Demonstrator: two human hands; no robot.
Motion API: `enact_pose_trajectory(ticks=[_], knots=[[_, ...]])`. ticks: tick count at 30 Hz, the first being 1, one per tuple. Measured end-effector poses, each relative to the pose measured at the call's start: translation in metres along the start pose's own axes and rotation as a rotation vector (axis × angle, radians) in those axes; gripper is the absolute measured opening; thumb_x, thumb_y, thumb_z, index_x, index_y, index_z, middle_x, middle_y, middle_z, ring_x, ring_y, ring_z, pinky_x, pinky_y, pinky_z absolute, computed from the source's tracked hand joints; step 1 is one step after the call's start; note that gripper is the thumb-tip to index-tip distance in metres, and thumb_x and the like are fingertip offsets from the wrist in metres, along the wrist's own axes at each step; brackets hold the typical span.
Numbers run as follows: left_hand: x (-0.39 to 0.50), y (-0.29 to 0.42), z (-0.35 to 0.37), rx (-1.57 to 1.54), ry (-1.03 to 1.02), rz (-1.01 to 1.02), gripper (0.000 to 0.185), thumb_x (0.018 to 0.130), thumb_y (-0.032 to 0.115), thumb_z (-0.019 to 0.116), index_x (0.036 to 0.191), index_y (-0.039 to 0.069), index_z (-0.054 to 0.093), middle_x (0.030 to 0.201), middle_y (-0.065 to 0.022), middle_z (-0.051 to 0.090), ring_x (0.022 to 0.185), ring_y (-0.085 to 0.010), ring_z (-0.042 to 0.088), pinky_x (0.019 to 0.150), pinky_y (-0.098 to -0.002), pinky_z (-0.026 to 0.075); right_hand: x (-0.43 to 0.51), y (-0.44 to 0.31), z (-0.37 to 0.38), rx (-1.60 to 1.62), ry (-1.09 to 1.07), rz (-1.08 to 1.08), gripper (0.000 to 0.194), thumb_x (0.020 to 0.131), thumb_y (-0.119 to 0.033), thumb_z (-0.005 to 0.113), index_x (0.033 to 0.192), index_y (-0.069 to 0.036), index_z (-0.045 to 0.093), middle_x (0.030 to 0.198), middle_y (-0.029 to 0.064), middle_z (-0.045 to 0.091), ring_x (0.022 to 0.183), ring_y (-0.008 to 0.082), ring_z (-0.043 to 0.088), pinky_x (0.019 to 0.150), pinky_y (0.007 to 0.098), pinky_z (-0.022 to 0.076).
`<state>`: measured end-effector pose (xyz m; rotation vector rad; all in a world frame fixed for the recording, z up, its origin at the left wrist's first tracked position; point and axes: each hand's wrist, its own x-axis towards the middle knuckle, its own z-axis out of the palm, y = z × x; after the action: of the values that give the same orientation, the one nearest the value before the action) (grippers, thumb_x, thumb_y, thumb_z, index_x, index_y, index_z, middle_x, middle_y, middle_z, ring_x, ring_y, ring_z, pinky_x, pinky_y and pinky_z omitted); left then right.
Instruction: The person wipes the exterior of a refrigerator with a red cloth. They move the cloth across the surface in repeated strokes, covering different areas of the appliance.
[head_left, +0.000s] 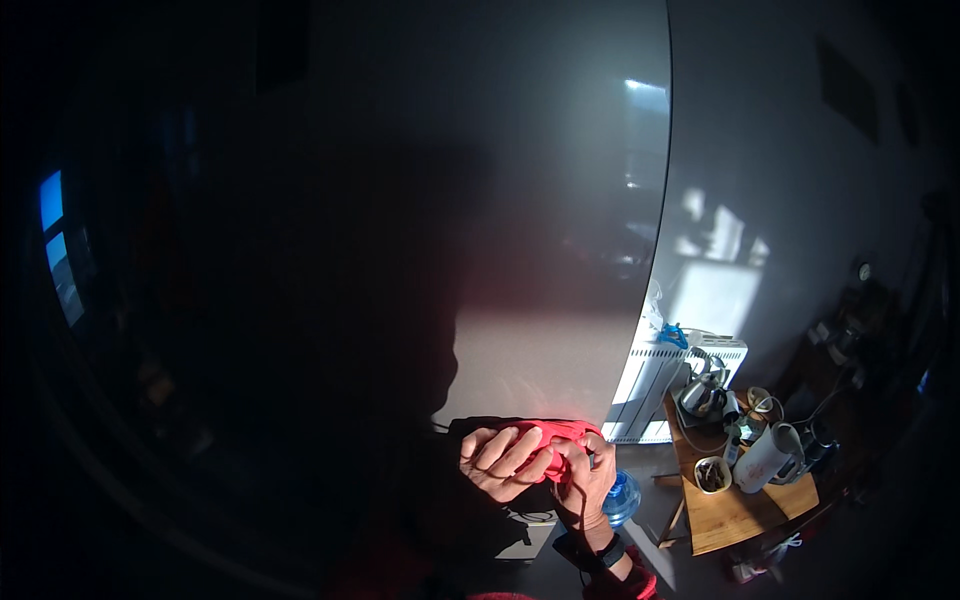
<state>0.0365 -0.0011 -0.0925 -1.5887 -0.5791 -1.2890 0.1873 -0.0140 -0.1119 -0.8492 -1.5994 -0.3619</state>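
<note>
A bright red cloth (551, 436) is bunched between my two hands, lit by the sun. My left hand (495, 463) has its fingers curled over the cloth from the left. On the other side, my right hand (589, 476) grips the cloth with bent fingers, and a black band (611, 551) circles that wrist. Both hands are close together, just in front of a tall glossy panel (525, 367). My shadow and a reddish reflection fall on its surface. The lower folds of the cloth are hidden by my fingers.
To the right stands a wooden table (720, 525) with a metal kettle (703, 394), a white jug (765, 457) and a small bowl (712, 475). Behind it is a white radiator (641, 397). A blue water bottle (621, 499) sits on the floor beyond my right hand.
</note>
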Motion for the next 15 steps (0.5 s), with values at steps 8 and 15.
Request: enact_pose_trajectory(ticks=[8, 15], knots=[[0.065, -0.038, -0.01, -0.067, -0.394, -0.05, 0.037, 0.084, 0.011, 0.069, 0.121, 0.016, 0.065, 0.13, -0.007, 0.06, 0.111, -0.0245, 0.055, 0.087, -0.0398, 0.045, 0.07, 0.01, -0.009, -0.084, 0.035, -0.011, 0.049, 0.064, -0.012, 0.083, 0.11, -0.022, 0.068, 0.104, 0.0044, 0.056, 0.085, 0.0252, 0.053, 0.069, 0.036, 0.0438], [0.047, 0.0, -0.006, -0.065, -0.053, -0.046, 0.026, 0.08, 0.023, 0.073, 0.105, 0.027, 0.074, 0.123, 0.0032, 0.066, 0.104, -0.0171, 0.059, 0.088, -0.0346, 0.042, 0.036, -0.005, -0.01, -0.034, 0.142, -0.068, 0.04, 0.068, -0.012, 0.081, 0.104, -0.024, 0.068, 0.1, 0.005, 0.055, 0.083, 0.024, 0.054, 0.07, 0.0351, 0.0443]])
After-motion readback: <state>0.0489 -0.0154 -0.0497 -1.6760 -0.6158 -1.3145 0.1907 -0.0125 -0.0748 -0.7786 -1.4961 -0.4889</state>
